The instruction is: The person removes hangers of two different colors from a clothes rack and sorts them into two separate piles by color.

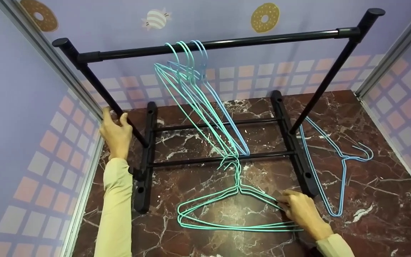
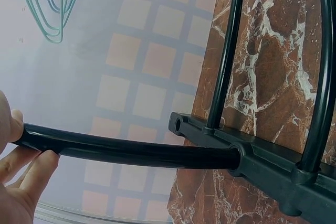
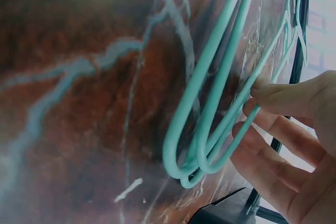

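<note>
1. nearest the right wrist camera, the right hand (image 1: pixel 302 210) pinches a small bunch of mint-green, triangular, smooth wire hangers (image 1: pixel 238 189) between thumb and fingers, close to one lower corner.
2. that bunch is at the front of the rack, over the dark red-brown, white-veined marbled surface (image 1: pixel 373 185), hooks pointing towards the slim black front crossbar (image 1: pixel 269 155). whether the hooks touch the bar, or the pinched corner is lifted, i cannot tell.
3. these hangers should be light, springy and hard to break; the wire looks stiff enough to keep its shape, though its smooth skin may slide in the fingers. overlapping frames and hooks could snag one another.
4. the neck, just under the hooks, looks the steadiest place to take hold; a corner grip probably lets the hook end swing.
5. the left hand (image 1: pixel 117 137) holds the straight black tubular left post (image 1: pixel 100 87), thumb on one side, fingers on the other. the tube looks rigid and slick, so a wrapped grip should suit it.
6. more mint-green and blue wire hangers (image 1: pixel 192 73) hang from the glossy black top rail (image 1: pixel 273 39); a separate light-blue wire hanger (image 1: pixel 343 158) is beside the rack's right foot.
</note>
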{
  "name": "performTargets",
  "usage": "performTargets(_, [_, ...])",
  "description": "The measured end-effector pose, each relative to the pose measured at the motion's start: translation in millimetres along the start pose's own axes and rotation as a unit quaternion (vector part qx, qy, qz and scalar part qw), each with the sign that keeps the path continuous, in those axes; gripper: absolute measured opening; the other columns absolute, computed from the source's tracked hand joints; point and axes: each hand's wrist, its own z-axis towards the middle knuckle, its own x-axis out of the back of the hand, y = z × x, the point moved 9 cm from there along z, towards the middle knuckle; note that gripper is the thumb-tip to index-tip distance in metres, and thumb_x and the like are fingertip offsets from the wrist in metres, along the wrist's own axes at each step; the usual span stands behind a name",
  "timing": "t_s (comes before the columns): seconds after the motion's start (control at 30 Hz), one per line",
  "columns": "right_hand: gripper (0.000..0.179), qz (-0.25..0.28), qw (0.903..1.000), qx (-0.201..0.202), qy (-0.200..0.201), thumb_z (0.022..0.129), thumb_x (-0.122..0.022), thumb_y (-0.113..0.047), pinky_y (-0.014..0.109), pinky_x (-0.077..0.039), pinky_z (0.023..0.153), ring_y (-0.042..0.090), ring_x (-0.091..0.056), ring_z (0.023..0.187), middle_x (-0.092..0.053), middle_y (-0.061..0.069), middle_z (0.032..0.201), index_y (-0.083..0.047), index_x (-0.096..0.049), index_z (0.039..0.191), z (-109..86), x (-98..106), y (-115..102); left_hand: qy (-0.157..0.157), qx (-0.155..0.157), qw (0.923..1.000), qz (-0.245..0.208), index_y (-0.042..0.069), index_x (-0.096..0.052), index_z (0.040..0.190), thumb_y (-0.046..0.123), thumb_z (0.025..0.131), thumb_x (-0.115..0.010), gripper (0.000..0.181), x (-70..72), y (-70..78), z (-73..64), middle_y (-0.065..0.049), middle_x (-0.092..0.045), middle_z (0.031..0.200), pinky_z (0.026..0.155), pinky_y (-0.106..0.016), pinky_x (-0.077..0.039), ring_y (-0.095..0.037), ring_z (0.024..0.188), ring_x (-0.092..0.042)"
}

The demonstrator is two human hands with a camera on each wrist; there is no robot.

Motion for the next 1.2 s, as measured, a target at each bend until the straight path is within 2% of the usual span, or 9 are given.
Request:
performTargets(0.13, [0.021, -0.002, 1.0000, 0.000, 0.000, 0.065, -0.085, 0.001, 0.046, -0.054, 0.054, 0.026, -0.071, 0.070, -0.071, 0.000, 0.087, -0.013, -0.078, 0.079, -4.2, 1, 0, -0.001, 0.003, 1.0000, -0.002, 0.003, -0.059, 0.124, 0.015, 0.094, -0.070, 0.034, -1.0, -0.4, 0.0, -0.024, -0.071, 0.114, 0.104, -0.055, -0.042, -0.047, 0.120, -0.060])
performTargets(0.3, [0.023, -0.002, 1.0000, 0.009, 0.002, 0.066, -0.085, 0.000, 0.045, -0.057, 0.058, 0.026, -0.073, 0.076, -0.073, 0.002, 0.091, -0.011, -0.081, 0.086, -6.8, 3, -1, 0.005, -0.007, 1.0000, -0.005, 0.003, -0.060, 0.123, 0.014, 0.093, -0.071, 0.034, -0.7, 0.8, -0.5, -0.023, -0.071, 0.112, 0.102, -0.055, -0.043, -0.048, 0.117, -0.061])
performTargets(0.43, [0.027, 0.000, 0.9990, 0.036, 0.027, 0.063, -0.084, 0.003, 0.040, -0.056, 0.056, 0.021, -0.071, 0.072, -0.070, -0.002, 0.084, -0.011, -0.081, 0.085, -8.5, 10, -5, 0.007, -0.011, 0.9999, -0.004, 0.003, -0.060, 0.122, 0.015, 0.093, -0.071, 0.033, -0.5, 1.8, -1.5, -0.023, -0.072, 0.111, 0.100, -0.055, -0.045, -0.048, 0.116, -0.062])
performTargets(0.6, [0.022, 0.015, 0.9954, 0.068, 0.066, 0.063, -0.088, -0.001, 0.035, -0.053, 0.053, 0.015, -0.065, 0.064, -0.064, -0.006, 0.076, -0.014, -0.079, 0.079, -9.6, 19, -10, 0.011, -0.014, 0.9998, -0.001, 0.003, -0.060, 0.122, 0.017, 0.094, -0.071, 0.034, -0.5, 3.0, -1.5, -0.023, -0.072, 0.111, 0.099, -0.056, -0.045, -0.048, 0.114, -0.063])
performTargets(0.7, [0.020, 0.044, 0.9934, 0.075, 0.075, 0.064, -0.089, -0.001, 0.030, -0.051, 0.054, 0.010, -0.062, 0.061, -0.063, -0.006, 0.074, -0.011, -0.080, 0.080, -9.2, 22, -10, 0.010, -0.012, 0.9999, 0.001, 0.004, -0.060, 0.122, 0.018, 0.094, -0.071, 0.033, -1.1, 2.3, -1.3, -0.023, -0.072, 0.110, 0.098, -0.056, -0.045, -0.048, 0.113, -0.064])
performTargets(0.83, [0.024, 0.106, 0.9888, 0.067, 0.080, 0.063, -0.087, 0.006, 0.020, -0.046, 0.054, 0.003, -0.058, 0.060, -0.066, -0.006, 0.073, -0.007, -0.082, 0.082, -5.1, 32, -8, 0.003, -0.013, 0.9999, 0.000, 0.003, -0.060, 0.121, 0.017, 0.094, -0.070, 0.032, -2.4, 2.7, -1.0, -0.023, -0.071, 0.108, 0.097, -0.055, -0.045, -0.047, 0.110, -0.064])
performTargets(0.97, [0.025, 0.147, 0.9855, 0.050, 0.069, 0.062, -0.084, 0.009, 0.014, -0.039, 0.050, -0.005, -0.048, 0.056, -0.064, -0.008, 0.068, -0.007, -0.082, 0.082, -0.2, 38, -8, 0.006, -0.017, 0.9998, -0.002, 0.002, -0.059, 0.121, 0.017, 0.094, -0.070, 0.033, -0.6, 3.4, -0.2, -0.024, -0.071, 0.107, 0.098, -0.055, -0.044, -0.048, 0.110, -0.063])
performTargets(1.07, [0.021, 0.162, 0.9849, 0.038, 0.048, 0.066, -0.085, 0.006, 0.011, -0.033, 0.047, -0.010, -0.039, 0.054, -0.060, -0.011, 0.064, -0.006, -0.082, 0.082, -0.8, 34, -8, 0.009, -0.017, 0.9998, -0.002, 0.002, -0.059, 0.120, 0.017, 0.094, -0.070, 0.032, 0.5, 2.6, -0.1, -0.024, -0.071, 0.106, 0.097, -0.056, -0.044, -0.048, 0.109, -0.063])
performTargets(1.2, [0.018, 0.168, 0.9848, 0.029, 0.031, 0.068, -0.086, 0.003, 0.010, -0.029, 0.045, -0.013, -0.033, 0.054, -0.057, -0.013, 0.062, -0.006, -0.082, 0.084, -7.1, 27, -9, 0.003, -0.016, 0.9999, 0.000, 0.001, -0.059, 0.120, 0.017, 0.094, -0.069, 0.032, -0.4, 1.7, -0.1, -0.024, -0.072, 0.104, 0.095, -0.055, -0.045, -0.048, 0.106, -0.064])
